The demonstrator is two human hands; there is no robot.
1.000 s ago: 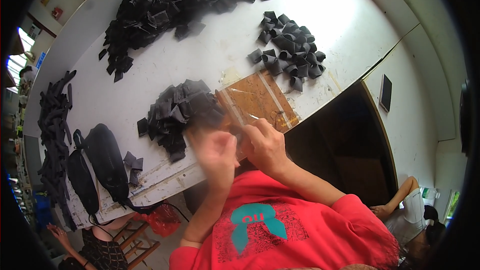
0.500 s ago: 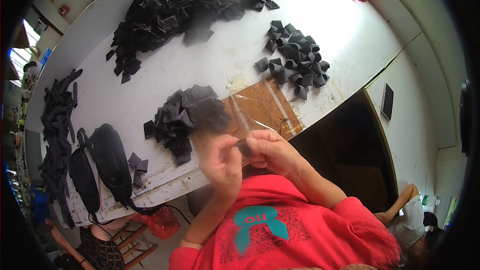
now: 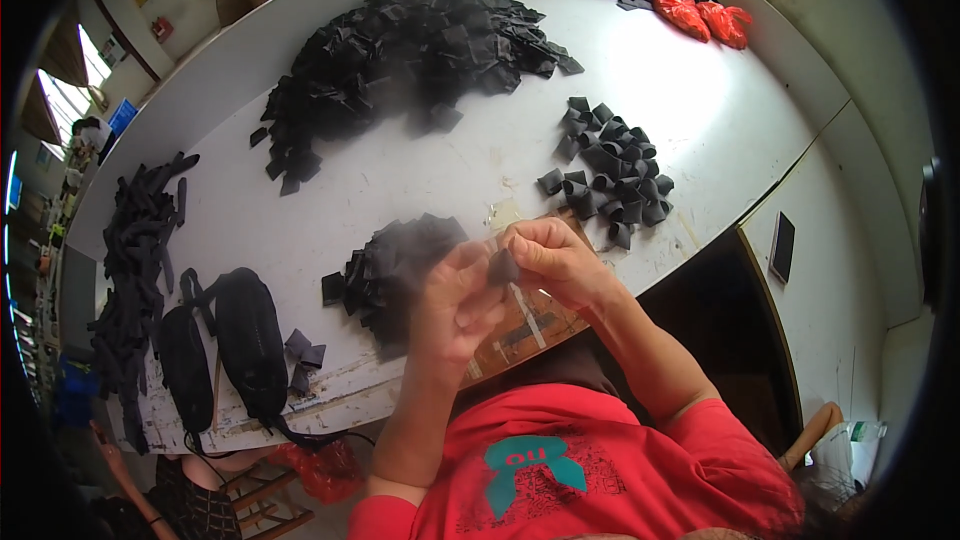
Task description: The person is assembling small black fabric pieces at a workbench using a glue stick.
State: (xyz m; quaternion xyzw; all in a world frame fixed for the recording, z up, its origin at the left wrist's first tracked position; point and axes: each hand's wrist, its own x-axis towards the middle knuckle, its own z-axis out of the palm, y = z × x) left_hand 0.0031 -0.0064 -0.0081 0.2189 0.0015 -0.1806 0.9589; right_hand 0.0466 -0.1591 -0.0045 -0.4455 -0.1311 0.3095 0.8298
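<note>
Above the table's front edge, a small folded piece of black fabric [image 3: 504,268] is held between my two hands. My right hand [image 3: 560,258] pinches it between thumb and fingers. My left hand [image 3: 458,305] has its fingers curled against the piece's left side, slightly blurred. Beneath my hands lies a brown wooden board [image 3: 530,328], partly hidden. Flat black fabric pieces form a pile [image 3: 385,275] just left of the board. Beyond the board to the right sit several black pieces curved into loops [image 3: 620,165].
A large heap of black pieces [image 3: 400,50] covers the white table's [image 3: 440,165] far side. Black strips [image 3: 140,260] and two black pouches [image 3: 250,340] lie left. Red plastic bags [image 3: 690,15] sit far right, a phone [image 3: 783,247] on the right surface. People are partly visible at both lower sides.
Both hands have lifted away from my body, toward the board, still holding the black fabric piece. The whole view has shifted, so the table appears lower.
</note>
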